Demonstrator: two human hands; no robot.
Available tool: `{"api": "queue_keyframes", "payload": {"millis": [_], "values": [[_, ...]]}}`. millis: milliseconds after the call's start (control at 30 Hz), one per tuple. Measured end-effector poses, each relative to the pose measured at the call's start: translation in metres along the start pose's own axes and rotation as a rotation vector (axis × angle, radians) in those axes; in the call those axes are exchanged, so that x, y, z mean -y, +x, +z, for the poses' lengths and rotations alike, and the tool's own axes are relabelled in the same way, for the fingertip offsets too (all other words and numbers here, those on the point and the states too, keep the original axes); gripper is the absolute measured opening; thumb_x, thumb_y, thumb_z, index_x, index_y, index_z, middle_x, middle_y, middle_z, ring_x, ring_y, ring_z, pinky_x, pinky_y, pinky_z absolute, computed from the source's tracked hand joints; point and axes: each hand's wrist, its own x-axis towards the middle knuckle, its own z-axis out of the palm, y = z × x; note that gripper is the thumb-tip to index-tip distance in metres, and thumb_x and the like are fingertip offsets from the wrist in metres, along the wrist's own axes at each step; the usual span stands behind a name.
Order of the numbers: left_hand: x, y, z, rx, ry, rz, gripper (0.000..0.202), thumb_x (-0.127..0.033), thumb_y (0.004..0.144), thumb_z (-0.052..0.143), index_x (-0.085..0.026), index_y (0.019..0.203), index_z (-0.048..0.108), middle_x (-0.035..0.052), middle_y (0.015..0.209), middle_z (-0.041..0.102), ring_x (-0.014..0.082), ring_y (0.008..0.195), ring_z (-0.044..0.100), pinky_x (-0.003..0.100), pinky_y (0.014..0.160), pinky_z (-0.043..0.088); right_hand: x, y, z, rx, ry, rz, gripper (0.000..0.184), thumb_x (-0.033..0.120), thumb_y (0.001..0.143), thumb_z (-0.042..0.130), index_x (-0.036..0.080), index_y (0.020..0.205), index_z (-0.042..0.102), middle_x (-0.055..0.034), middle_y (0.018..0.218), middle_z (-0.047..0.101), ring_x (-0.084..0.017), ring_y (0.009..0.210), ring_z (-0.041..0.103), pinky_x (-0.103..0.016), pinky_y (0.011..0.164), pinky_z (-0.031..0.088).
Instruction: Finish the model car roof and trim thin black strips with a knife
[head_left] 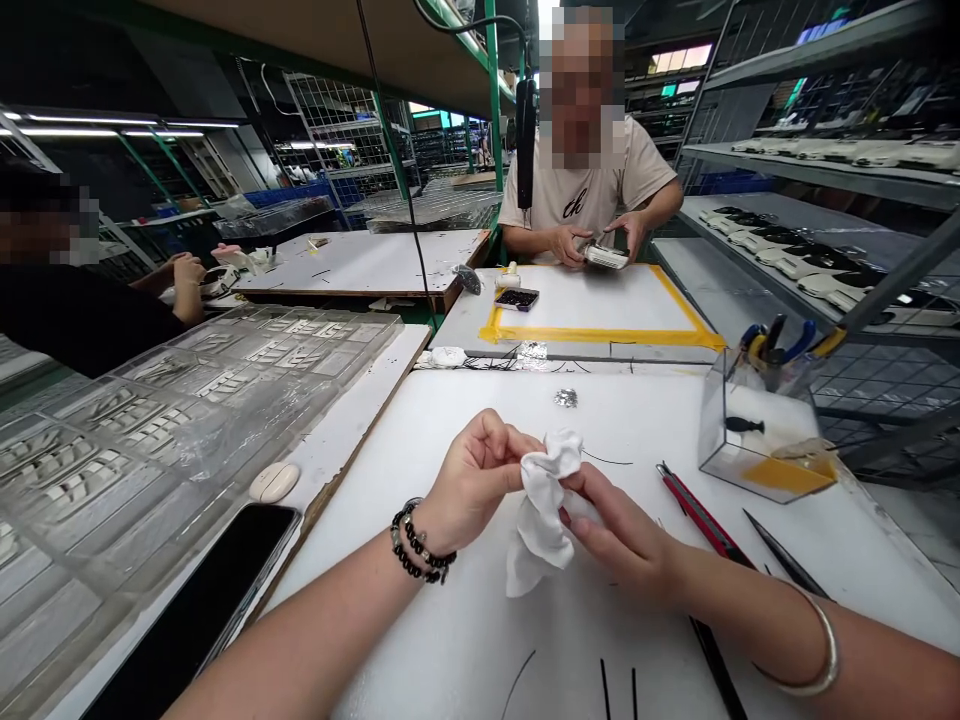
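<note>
A crumpled white cloth [541, 510] hangs between my two hands above the white worktop. My left hand [480, 475] pinches its upper left side between thumb and bent fingers. From the right, my right hand [622, 530] grips the cloth with thumb and fingertips; part of those fingertips is hidden behind the folds. Whether anything is wrapped inside the cloth I cannot tell. Beyond it on the worktop lies a small heap of shiny bits [565, 398]. To the right of my right hand is a red utility knife [705, 515], with dark pointed tweezers [784, 550] beside it.
A clear box [772, 430] with pliers stands at the right. At the left are a black phone [202, 610], a round cream case [274, 482] and divided trays [165, 400] of white parts. Opposite, a co-worker [592, 200] holds a small white model car [604, 256]. Another person sits far left.
</note>
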Motion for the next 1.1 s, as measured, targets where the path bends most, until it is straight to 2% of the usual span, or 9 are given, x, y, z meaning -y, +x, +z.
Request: {"api": "queue_keyframes", "payload": {"millis": [100,267,367,467,567,667,833,1100], "values": [[0.001,0.001,-0.004,0.032,-0.006,-0.003,0.038,-0.013,0.07,0.075,-0.018,0.072,0.038,-0.0021,0.068,0.062,0.0124,0.065,0.057,0.023,0.06,0.047,-0.001,0.0,0.002,-0.008,0.02,-0.011,0.019,0.032,0.091,0.036,0.02,0.104,0.045,-0.0047,0.087,0.047,-0.017,0.076,0.043,-0.031,0.07,0.04],[0.004,0.001,-0.006,0.128,-0.063,-0.05,0.037,-0.014,0.074,0.072,-0.019,0.077,0.035,-0.0027,0.072,0.063,0.01,0.061,0.056,0.021,0.057,0.047,-0.009,0.0,0.005,0.011,0.137,-0.098,0.026,0.032,0.092,0.037,0.019,0.114,0.042,-0.0053,0.089,0.046,-0.015,0.075,0.041,-0.029,0.068,0.039],[0.004,0.0,-0.006,0.136,-0.07,-0.054,0.037,-0.014,0.074,0.072,-0.019,0.079,0.035,-0.0034,0.072,0.061,0.0096,0.062,0.056,0.02,0.059,0.047,-0.01,-0.001,0.007,0.046,0.252,-0.062,0.027,0.032,0.092,0.04,0.019,0.116,0.043,-0.004,0.087,0.043,-0.014,0.074,0.038,-0.027,0.065,0.037],[0.003,0.0,-0.005,0.133,-0.092,-0.066,0.037,-0.015,0.074,0.071,-0.02,0.078,0.034,-0.0042,0.073,0.059,0.0094,0.061,0.055,0.019,0.057,0.046,-0.005,-0.001,0.008,0.101,0.516,0.064,0.029,0.032,0.091,0.044,0.019,0.117,0.044,-0.0011,0.08,0.039,-0.01,0.066,0.035,-0.023,0.058,0.032],[0.0,-0.002,-0.002,0.127,-0.108,-0.083,0.036,-0.016,0.075,0.07,-0.02,0.077,0.034,-0.0042,0.075,0.057,0.0098,0.062,0.055,0.019,0.055,0.044,0.002,0.001,0.009,0.162,0.808,0.269,0.024,0.032,0.086,0.051,0.016,0.104,0.05,-0.0002,0.078,0.039,-0.008,0.062,0.034,-0.022,0.055,0.027],[-0.003,-0.005,0.003,0.132,-0.117,-0.088,0.035,-0.015,0.077,0.068,-0.02,0.075,0.033,-0.0034,0.078,0.057,0.0113,0.068,0.057,0.02,0.056,0.044,0.008,0.004,0.008,0.21,0.986,0.394,0.023,0.03,0.078,0.057,0.014,0.095,0.051,-0.0001,0.074,0.042,-0.007,0.059,0.036,-0.021,0.054,0.027],[-0.008,-0.012,0.012,0.15,-0.14,-0.059,0.035,-0.011,0.08,0.064,-0.018,0.071,0.031,-0.003,0.08,0.057,0.0085,0.067,0.056,0.02,0.06,0.044,0.01,0.005,0.006,0.222,1.045,0.459,0.029,0.027,0.074,0.06,0.014,0.098,0.052,0.0,0.073,0.045,-0.007,0.06,0.038,-0.021,0.055,0.027],[-0.012,-0.017,0.017,0.108,-0.155,-0.051,0.039,-0.011,0.079,0.064,-0.018,0.069,0.027,-0.0027,0.08,0.054,0.0081,0.068,0.054,0.018,0.058,0.042,0.007,0.007,0.006,0.22,1.007,0.39,0.024,0.029,0.078,0.06,0.013,0.095,0.053,0.001,0.074,0.044,-0.006,0.058,0.037,-0.021,0.055,0.027]]}}
